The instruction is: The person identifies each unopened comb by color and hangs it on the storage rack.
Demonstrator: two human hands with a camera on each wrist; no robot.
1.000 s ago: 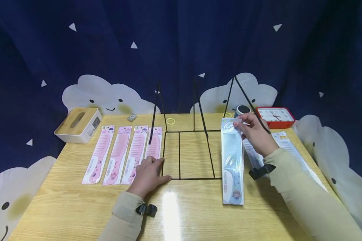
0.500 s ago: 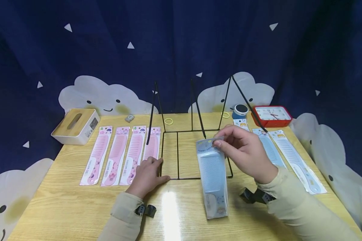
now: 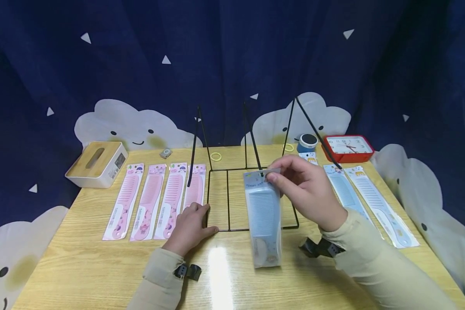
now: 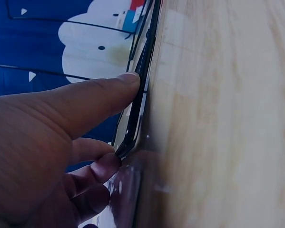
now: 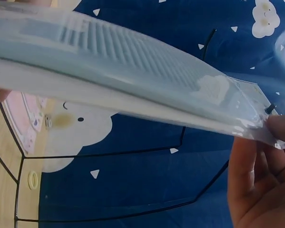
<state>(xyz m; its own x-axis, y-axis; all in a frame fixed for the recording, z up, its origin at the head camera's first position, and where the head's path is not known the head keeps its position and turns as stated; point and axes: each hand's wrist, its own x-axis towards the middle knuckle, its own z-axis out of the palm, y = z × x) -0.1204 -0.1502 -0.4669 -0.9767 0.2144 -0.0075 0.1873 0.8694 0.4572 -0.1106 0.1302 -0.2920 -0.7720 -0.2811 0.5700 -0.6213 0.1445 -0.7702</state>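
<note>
In the head view my right hand (image 3: pixel 304 187) pinches the top of a packaged blue comb (image 3: pixel 264 215) between thumb and fingers. The package hangs down in front of a black wire rack (image 3: pixel 252 230). The tip of the rack's middle prong (image 3: pixel 255 148) meets the package's top; in the right wrist view the prong tip (image 5: pixel 270 109) pokes out there, next to my thumb. My left hand (image 3: pixel 190 226) holds the rack's front left corner, the thumb (image 4: pixel 104 102) on the wire and fingers curled at the corner in the left wrist view.
Several packaged pink combs (image 3: pixel 147 202) lie in a row on the left of the table (image 3: pixel 112 275). More packaged blue combs (image 3: pixel 383 206) lie on the right. Behind stand a tissue box (image 3: pixel 97 163), a red clock (image 3: pixel 348 148), a blue round-topped object (image 3: pixel 307 143) and yellow rings (image 3: pixel 215 156).
My right hand has carried the packaged blue comb from the right side leftward to the rack's middle prong, then slightly up and away from me. The left hand has stayed on the rack.
</note>
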